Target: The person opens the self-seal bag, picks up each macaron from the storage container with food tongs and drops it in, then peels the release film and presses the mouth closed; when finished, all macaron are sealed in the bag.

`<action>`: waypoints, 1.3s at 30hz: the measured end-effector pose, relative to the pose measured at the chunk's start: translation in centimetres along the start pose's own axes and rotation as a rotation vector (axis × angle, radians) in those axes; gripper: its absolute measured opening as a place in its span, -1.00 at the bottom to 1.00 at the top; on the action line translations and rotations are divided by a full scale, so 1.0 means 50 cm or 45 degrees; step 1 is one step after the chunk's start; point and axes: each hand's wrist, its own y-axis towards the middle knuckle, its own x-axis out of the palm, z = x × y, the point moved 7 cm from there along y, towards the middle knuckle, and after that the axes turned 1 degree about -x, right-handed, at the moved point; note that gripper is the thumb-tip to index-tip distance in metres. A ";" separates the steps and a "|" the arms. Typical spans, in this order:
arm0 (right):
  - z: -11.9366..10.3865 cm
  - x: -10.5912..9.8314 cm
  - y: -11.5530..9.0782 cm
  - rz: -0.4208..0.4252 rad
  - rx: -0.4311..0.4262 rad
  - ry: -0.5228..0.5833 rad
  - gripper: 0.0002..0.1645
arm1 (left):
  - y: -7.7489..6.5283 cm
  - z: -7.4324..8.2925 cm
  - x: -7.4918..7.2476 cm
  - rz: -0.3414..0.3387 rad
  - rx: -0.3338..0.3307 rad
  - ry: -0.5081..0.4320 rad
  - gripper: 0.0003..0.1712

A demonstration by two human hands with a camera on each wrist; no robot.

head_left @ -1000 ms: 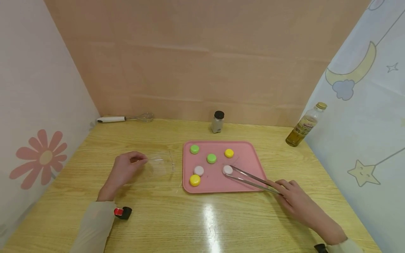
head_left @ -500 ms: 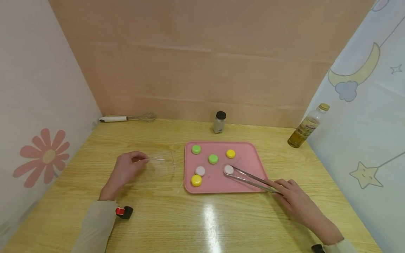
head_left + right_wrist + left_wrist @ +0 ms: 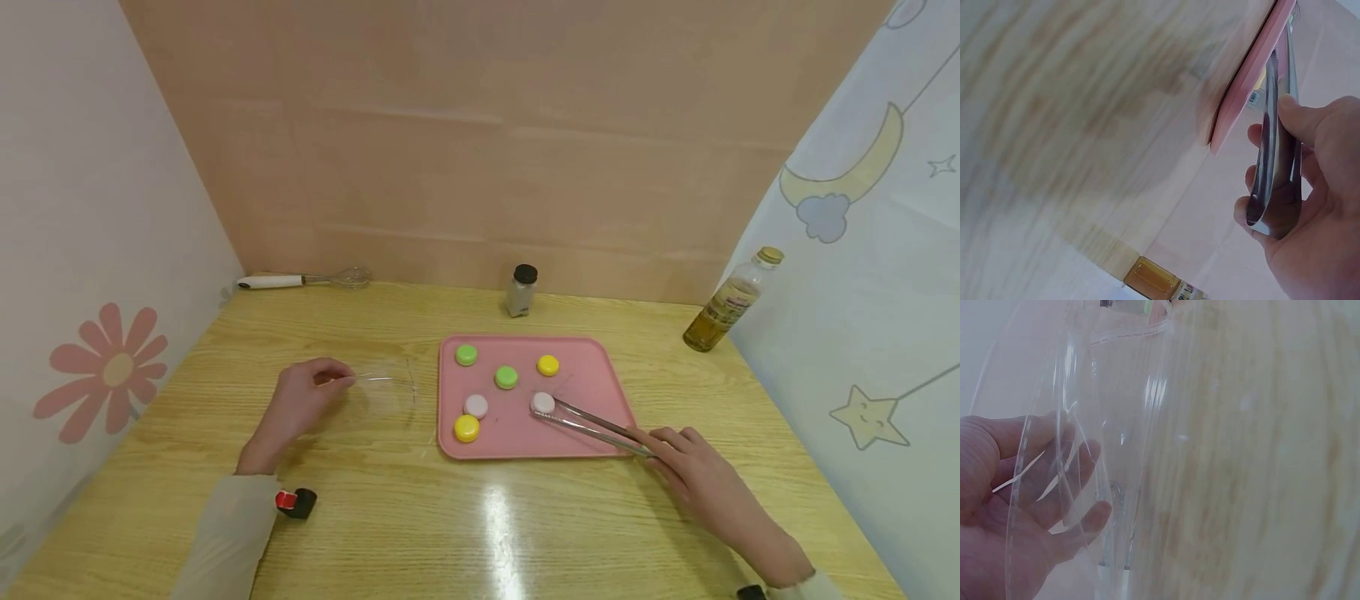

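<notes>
My left hand (image 3: 303, 400) pinches the edge of a clear plastic bag (image 3: 386, 396) above the table, left of the tray. In the left wrist view the see-through bag (image 3: 1125, 394) hangs in front of the curled fingers. On the right, my right hand (image 3: 701, 475) grips metal tongs (image 3: 592, 427), their bent end showing in the right wrist view. The tong tips lie on either side of a pale pink macaron (image 3: 543, 403) on the pink tray (image 3: 517, 443). Another pale macaron (image 3: 476, 407), two green macarons (image 3: 506, 377) and two yellow ones (image 3: 467, 428) share the tray.
Behind the tray stands a small jar (image 3: 521, 293) with a black lid. A whisk (image 3: 300, 281) lies at the table's back left. At the back right is a glass bottle (image 3: 723, 308) of golden liquid beside the wall. Paper-like walls enclose three sides.
The head view shifts slightly. The far tong tip sits a little farther right of the pale macaron than before; both hands stay almost still, and the macarons keep their places.
</notes>
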 end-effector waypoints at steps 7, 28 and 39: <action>-0.006 -0.003 0.002 0.012 -0.032 -0.022 -0.27 | 0.001 0.000 -0.001 0.008 0.010 0.008 -0.82; -0.106 -0.008 0.118 0.147 -0.222 0.008 -0.36 | 0.001 -0.005 0.003 -0.001 0.018 0.033 -0.86; -0.152 0.042 0.217 0.070 -0.259 0.005 -0.18 | 0.004 0.000 0.006 -0.014 0.043 0.009 -0.87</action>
